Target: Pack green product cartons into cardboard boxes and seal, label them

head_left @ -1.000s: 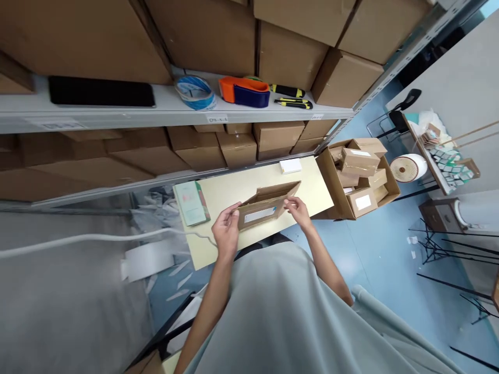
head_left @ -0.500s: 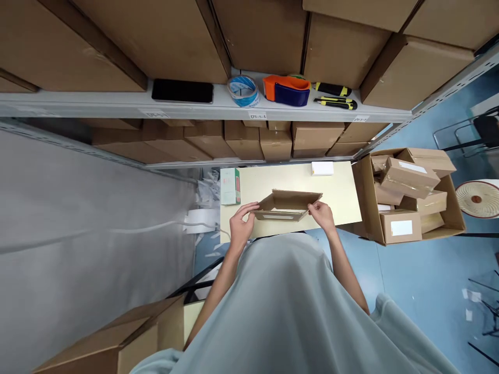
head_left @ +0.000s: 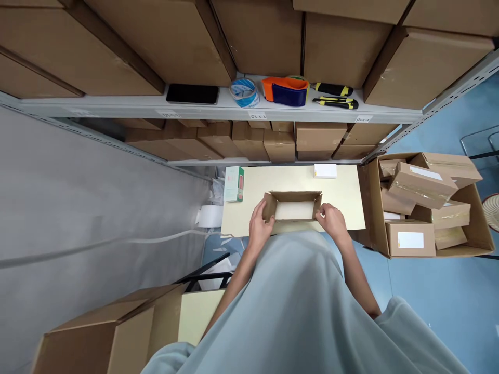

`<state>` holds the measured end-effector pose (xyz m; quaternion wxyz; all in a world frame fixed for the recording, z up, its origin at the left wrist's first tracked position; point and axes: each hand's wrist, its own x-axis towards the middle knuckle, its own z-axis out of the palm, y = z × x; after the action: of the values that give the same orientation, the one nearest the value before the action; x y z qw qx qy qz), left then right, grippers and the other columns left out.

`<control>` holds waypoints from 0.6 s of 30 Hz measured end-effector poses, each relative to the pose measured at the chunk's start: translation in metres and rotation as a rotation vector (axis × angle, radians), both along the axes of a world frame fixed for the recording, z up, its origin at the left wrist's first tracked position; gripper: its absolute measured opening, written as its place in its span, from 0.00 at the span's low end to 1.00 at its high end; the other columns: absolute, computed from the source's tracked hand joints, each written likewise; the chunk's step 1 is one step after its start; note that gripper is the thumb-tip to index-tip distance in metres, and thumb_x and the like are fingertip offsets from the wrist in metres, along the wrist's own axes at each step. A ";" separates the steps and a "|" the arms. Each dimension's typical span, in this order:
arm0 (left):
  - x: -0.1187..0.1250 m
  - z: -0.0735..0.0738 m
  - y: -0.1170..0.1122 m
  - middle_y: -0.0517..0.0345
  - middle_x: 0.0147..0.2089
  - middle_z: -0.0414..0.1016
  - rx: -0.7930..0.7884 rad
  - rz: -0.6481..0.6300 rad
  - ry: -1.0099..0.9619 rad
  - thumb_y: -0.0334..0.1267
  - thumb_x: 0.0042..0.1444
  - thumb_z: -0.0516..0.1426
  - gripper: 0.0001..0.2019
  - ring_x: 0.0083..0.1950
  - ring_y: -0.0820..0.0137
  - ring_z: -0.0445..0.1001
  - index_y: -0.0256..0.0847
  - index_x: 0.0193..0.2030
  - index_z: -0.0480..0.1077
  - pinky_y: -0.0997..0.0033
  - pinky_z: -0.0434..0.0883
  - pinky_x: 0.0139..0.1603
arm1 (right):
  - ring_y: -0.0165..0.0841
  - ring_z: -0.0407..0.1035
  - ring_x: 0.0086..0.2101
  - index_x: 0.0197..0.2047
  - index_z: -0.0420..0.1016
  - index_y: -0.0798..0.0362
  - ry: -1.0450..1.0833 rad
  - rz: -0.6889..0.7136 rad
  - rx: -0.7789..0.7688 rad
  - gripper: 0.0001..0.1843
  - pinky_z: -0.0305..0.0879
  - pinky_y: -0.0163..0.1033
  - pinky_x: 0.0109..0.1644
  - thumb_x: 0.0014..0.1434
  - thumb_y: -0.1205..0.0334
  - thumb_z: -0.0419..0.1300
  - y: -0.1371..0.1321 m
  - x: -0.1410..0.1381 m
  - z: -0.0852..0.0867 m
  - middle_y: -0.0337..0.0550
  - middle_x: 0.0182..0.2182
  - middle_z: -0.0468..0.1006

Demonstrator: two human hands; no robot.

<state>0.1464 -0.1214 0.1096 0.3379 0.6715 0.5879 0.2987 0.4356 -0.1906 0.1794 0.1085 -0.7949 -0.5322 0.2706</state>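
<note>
A small cardboard box [head_left: 295,196] stands with its opening facing up at the table's near edge, between my two hands. Something pale shows at its bottom; I cannot tell whether that is the box floor, a thing inside, or the table seen through it. My left hand [head_left: 259,226] holds the box's left end, thumb near the front corner and fingers along the outside of the side wall. At the right end, my right hand [head_left: 332,220] pinches the front corner with bent fingers. The front wall's outer face is hidden from above.
On the cream table [head_left: 273,177] are a green-and-white carton [head_left: 233,184] and a small white box [head_left: 325,171]. A large carton [head_left: 373,208] of packed boxes stands right. The shelf above holds a phone [head_left: 192,94], tape roll [head_left: 244,92], tape dispenser [head_left: 286,91] and utility knives [head_left: 334,96].
The box has gone from a flattened, slanted shape to a squared-up one, its opening now wide. Both hands have shifted right in the picture and the view has turned slightly.
</note>
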 end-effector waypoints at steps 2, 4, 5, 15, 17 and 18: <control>0.007 -0.001 -0.004 0.40 0.76 0.74 0.008 -0.024 0.017 0.35 0.61 0.63 0.32 0.78 0.48 0.72 0.42 0.74 0.71 0.40 0.69 0.81 | 0.38 0.74 0.33 0.38 0.76 0.48 -0.031 0.052 -0.015 0.08 0.57 0.41 0.37 0.72 0.60 0.59 0.001 0.004 -0.002 0.47 0.39 0.83; 0.012 0.000 -0.007 0.40 0.77 0.72 0.008 -0.045 0.034 0.36 0.62 0.64 0.34 0.79 0.47 0.70 0.43 0.76 0.70 0.39 0.69 0.81 | 0.38 0.75 0.34 0.41 0.78 0.48 -0.042 0.102 -0.005 0.06 0.60 0.42 0.38 0.72 0.60 0.61 0.003 0.004 -0.004 0.48 0.43 0.82; 0.014 0.001 -0.008 0.41 0.78 0.71 0.007 -0.060 0.041 0.36 0.62 0.64 0.34 0.80 0.46 0.69 0.43 0.76 0.69 0.39 0.69 0.81 | 0.39 0.76 0.35 0.44 0.79 0.48 -0.040 0.126 0.002 0.05 0.62 0.42 0.39 0.72 0.60 0.62 0.004 0.003 -0.005 0.48 0.46 0.82; 0.016 0.013 -0.011 0.41 0.74 0.76 -0.134 -0.369 0.032 0.57 0.59 0.73 0.40 0.76 0.45 0.74 0.45 0.74 0.73 0.44 0.72 0.78 | 0.50 0.74 0.63 0.58 0.83 0.48 0.301 0.278 -0.001 0.26 0.73 0.51 0.66 0.62 0.46 0.78 0.007 0.006 -0.014 0.52 0.60 0.82; 0.013 0.011 -0.008 0.41 0.74 0.76 -0.150 -0.347 0.036 0.59 0.55 0.75 0.44 0.76 0.44 0.74 0.46 0.75 0.73 0.44 0.72 0.77 | 0.50 0.74 0.63 0.59 0.83 0.48 0.359 0.281 0.014 0.30 0.73 0.53 0.68 0.60 0.44 0.79 0.004 0.013 -0.015 0.51 0.61 0.83; 0.012 0.010 -0.005 0.41 0.74 0.77 -0.149 -0.327 0.030 0.59 0.55 0.75 0.44 0.76 0.44 0.74 0.47 0.75 0.72 0.45 0.73 0.77 | 0.50 0.75 0.63 0.59 0.83 0.47 0.369 0.272 0.027 0.29 0.73 0.54 0.68 0.61 0.43 0.78 0.003 0.015 -0.016 0.51 0.60 0.83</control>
<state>0.1580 -0.1267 0.1195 0.4221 0.7356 0.4964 0.1856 0.4506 -0.1879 0.1635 0.1770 -0.6512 -0.6091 0.4166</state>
